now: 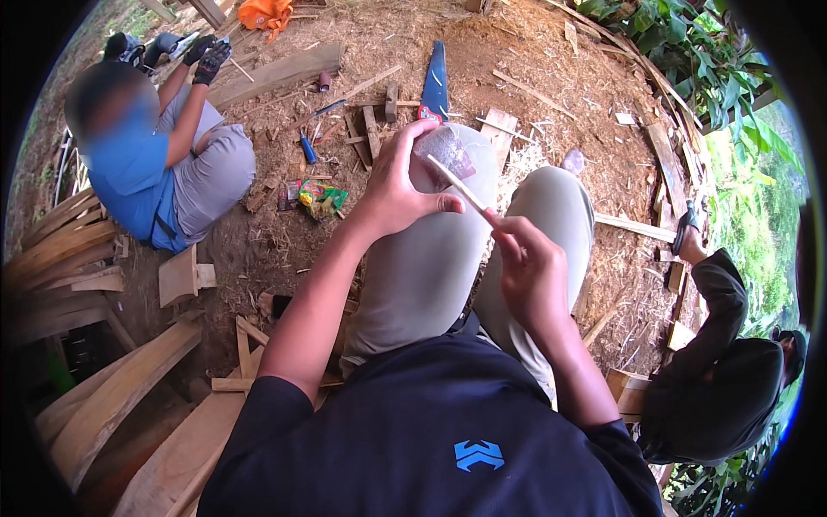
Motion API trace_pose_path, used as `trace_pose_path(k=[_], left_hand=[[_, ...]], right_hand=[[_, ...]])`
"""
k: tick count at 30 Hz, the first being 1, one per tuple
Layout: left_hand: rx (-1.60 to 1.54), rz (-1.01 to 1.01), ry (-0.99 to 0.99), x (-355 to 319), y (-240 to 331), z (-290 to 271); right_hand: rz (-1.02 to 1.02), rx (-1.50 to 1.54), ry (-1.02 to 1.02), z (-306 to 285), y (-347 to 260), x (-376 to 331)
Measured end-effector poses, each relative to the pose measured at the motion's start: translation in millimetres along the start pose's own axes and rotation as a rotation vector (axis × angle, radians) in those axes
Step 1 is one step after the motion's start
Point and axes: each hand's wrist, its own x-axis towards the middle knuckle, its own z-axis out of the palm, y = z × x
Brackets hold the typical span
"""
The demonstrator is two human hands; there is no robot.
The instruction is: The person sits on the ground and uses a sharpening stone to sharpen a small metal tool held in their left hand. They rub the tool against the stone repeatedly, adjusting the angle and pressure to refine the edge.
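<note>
One stick (pixel 459 183), one sheet (pixel 452 152), at left knee (pixel 485 155).
Right hand (pixel 528 257) clamped on stick; tip over sheet, contact unclear. Left hand (pixel 398 194) curves round sheet, thumb and fingers apart. Sheet lies on left knee; blue saw (pixel 435 82) lies beyond, far side.

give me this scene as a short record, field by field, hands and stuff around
left hand: spread around the left knee
on knee: reddish-brown sheet, grey in places
right hand: gripping a thin wooden stick, tip over the sheet
beyond knee: blue-bladed handsaw
ground: scattered wood pieces, shavings
others: person in blue, left; person in dark top, right
</note>
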Motion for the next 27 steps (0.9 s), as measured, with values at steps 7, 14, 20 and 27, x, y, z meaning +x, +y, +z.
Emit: trace_pose_path(k=[7, 14, 20, 27], left_hand=[[-0.111, 0.204, 0.024, -3, -1, -10], [-0.156, 0.153, -0.075, -14, -5, -10], [0.032, 0.137, 0.302, -16, 7, 1], [0.070, 0.094, 0.215, -21, 8, -4]], right_hand=[[0.153, 0.227, 0.106, -29, -3, 23], [0.216, 0.152, 0.013, -29, 3, 24], [0.153, 0.086, -0.035, -24, -9, 28], [-0.141, -0.171, -0.041, -16, -8, 42]])
